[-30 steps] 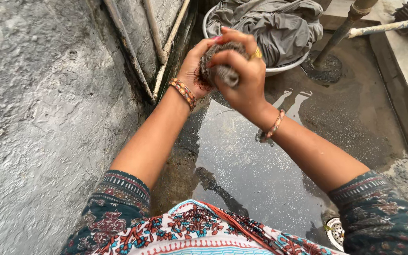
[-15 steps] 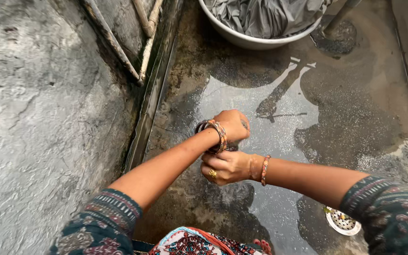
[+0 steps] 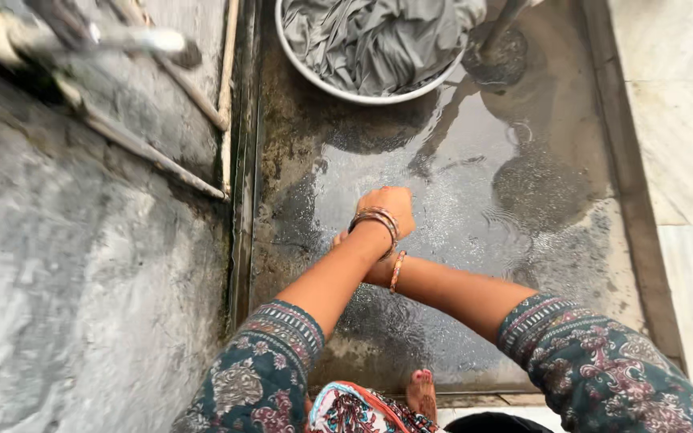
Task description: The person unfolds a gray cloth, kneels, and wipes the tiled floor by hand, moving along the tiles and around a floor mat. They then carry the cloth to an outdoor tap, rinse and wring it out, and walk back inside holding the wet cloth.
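Hands met low over the wet floor [image 3: 475, 208] in the head view, wrists crossed and pressed together. The left hand [image 3: 388, 207] lay on top, curled into a fist, with several thin bangles [image 3: 377, 220] stacked at its wrist. The right hand [image 3: 369, 263] sat underneath, mostly hidden by the left forearm, so whether it was closed or spread could not be told; one beaded bracelet [image 3: 396, 271] ringed its wrist. Whatever the fist held was hidden, and no cloth showed between the fingers from this angle. Water speckled the dark floor just beyond the knuckles, which shone with a thin film and showed reflections. Further off, at the top edge, stood a pale round basin [image 3: 338, 87] heaped with grey wet cloth [image 3: 378, 40], crumpled in soft folds and well apart from the hands. A rough grey wall [image 3: 82, 281] ran along the left side, with thin pipes [image 3: 162, 156] slanting across it and a narrow gutter [image 3: 244, 200] at its foot. Patterned teal sleeves [image 3: 266, 361] covered both arms from the elbows, and a bare foot [image 3: 422, 393] showed at the bottom edge.
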Action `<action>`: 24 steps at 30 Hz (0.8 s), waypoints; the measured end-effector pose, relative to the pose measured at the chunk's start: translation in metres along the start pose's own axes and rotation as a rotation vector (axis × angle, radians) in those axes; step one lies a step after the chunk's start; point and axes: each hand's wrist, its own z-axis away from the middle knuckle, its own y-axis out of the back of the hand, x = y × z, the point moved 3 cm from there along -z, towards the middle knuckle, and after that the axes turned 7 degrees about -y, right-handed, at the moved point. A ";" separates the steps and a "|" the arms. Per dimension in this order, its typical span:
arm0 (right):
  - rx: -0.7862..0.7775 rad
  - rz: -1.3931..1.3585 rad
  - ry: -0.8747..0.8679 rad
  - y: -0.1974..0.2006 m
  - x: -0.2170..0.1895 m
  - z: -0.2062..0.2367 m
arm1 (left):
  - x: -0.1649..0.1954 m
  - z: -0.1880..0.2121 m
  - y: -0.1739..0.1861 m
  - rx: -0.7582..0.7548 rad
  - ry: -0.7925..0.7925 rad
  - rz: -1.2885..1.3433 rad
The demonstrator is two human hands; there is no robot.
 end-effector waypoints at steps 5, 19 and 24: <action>0.236 -0.073 -0.067 0.138 0.119 0.016 | 0.090 0.027 0.110 0.162 0.038 0.140; 0.103 -1.731 -1.780 0.588 0.419 0.201 | 0.363 0.188 0.292 -0.095 0.028 2.176; 0.112 -1.796 -1.780 0.680 0.382 0.284 | 0.452 0.206 0.290 -0.141 -0.048 2.249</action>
